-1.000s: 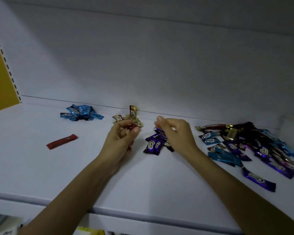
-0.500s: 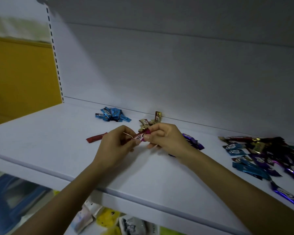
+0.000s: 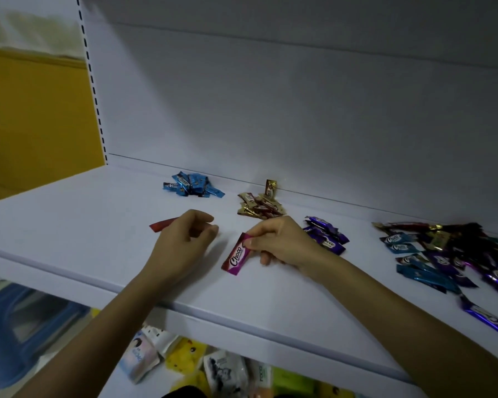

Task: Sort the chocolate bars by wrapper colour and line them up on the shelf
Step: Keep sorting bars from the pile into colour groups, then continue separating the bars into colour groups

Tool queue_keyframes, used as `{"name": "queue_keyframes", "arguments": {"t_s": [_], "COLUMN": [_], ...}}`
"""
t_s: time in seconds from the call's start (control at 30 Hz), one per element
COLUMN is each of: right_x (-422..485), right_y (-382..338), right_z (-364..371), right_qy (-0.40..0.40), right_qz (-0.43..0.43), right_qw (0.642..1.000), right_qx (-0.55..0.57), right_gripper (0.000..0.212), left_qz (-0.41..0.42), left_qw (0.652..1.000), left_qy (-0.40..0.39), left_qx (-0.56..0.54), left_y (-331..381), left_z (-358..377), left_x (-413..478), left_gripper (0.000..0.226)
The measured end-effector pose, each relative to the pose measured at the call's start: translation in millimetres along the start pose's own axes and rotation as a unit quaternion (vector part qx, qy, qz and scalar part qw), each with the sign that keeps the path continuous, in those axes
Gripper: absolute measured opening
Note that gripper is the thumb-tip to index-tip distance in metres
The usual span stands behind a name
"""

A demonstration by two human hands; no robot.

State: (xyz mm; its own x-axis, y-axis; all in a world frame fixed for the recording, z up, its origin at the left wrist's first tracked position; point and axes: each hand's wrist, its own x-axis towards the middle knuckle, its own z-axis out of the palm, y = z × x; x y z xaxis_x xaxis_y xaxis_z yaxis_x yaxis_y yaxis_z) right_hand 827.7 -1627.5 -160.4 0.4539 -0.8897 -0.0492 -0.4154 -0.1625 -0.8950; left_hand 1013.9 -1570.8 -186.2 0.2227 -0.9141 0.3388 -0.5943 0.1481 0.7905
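The right hand (image 3: 282,242) pinches the magenta bar (image 3: 237,258) by its upper end, forearm stretched over the shelf (image 3: 69,225). Just left of the bar, the left hand (image 3: 181,245) curls loosely, empty.

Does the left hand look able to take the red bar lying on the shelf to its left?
Probably yes. The left hand holds nothing and overlaps one end of the red bar in this view; nothing else lies between them on the shelf.
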Motion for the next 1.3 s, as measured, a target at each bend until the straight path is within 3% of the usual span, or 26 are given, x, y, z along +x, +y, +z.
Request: {"name": "queue_keyframes", "arguments": {"t_s": [0.13, 0.2, 0.33, 0.5, 0.67, 0.83, 0.9, 1.03, 1.17, 1.3], "right_x": [8.3, 7.3, -0.7, -32.3, -69.7, -104.4, -111.7, -120.1, -121.2, -124.3], "right_y": [4.1, 6.3, 7.4, 15.4, 73.0, 120.1, 132.6, 154.6, 160.3, 168.6], "right_z": [6.3, 5.4, -7.0, -64.3, -145.8, -210.4, -235.3, -263.8, -269.1, -273.8], "right_qy": [0.063, 0.080, 0.119, 0.232, 0.297, 0.371, 0.390, 0.452, 0.491, 0.520], "right_qz": [-0.039, -0.036, -0.075, -0.193, -0.104, -0.042, -0.018, -0.019, -0.032, 0.054], "right_qw": [0.979, 0.977, 0.981, 0.911, 0.890, 0.865, 0.856, 0.836, 0.826, 0.780], "right_qx": [-0.192, -0.196, -0.134, -0.282, -0.330, -0.335, -0.338, -0.309, -0.275, -0.344], "right_gripper": [0.022, 0.031, 0.017, 0.003, 0.011, 0.005, 0.008, 0.009, 0.009, 0.024], "left_qz": [0.014, 0.040, 0.112, 0.206, 0.263, 0.208, 0.190, 0.199, 0.212, 0.183], "left_qw": [0.999, 0.998, 0.988, 0.966, 0.943, 0.908, 0.896, 0.886, 0.895, 0.907], "left_qy": [-0.027, -0.031, -0.050, -0.082, -0.179, -0.305, -0.331, -0.334, -0.284, -0.255], "left_qx": [0.040, 0.041, 0.090, 0.132, 0.098, 0.198, 0.228, 0.254, 0.271, 0.280], "left_y": [5.4, 9.4, 22.8, 58.9, 108.6, 154.7, 166.4, 181.1, 187.2, 186.6], "left_z": [-1.7, -2.6, 7.4, 54.3, 129.9, 213.5, 243.3, 288.3, 315.2, 331.6], "left_x": [-3.1, -6.6, -8.1, -0.4, -4.2, -20.1, -28.4, -34.1, -21.1, 6.5], "left_gripper": [0.024, 0.018, 0.021, 0.030, 0.040, 0.111, 0.125, 0.126, 0.106, 0.112]}}
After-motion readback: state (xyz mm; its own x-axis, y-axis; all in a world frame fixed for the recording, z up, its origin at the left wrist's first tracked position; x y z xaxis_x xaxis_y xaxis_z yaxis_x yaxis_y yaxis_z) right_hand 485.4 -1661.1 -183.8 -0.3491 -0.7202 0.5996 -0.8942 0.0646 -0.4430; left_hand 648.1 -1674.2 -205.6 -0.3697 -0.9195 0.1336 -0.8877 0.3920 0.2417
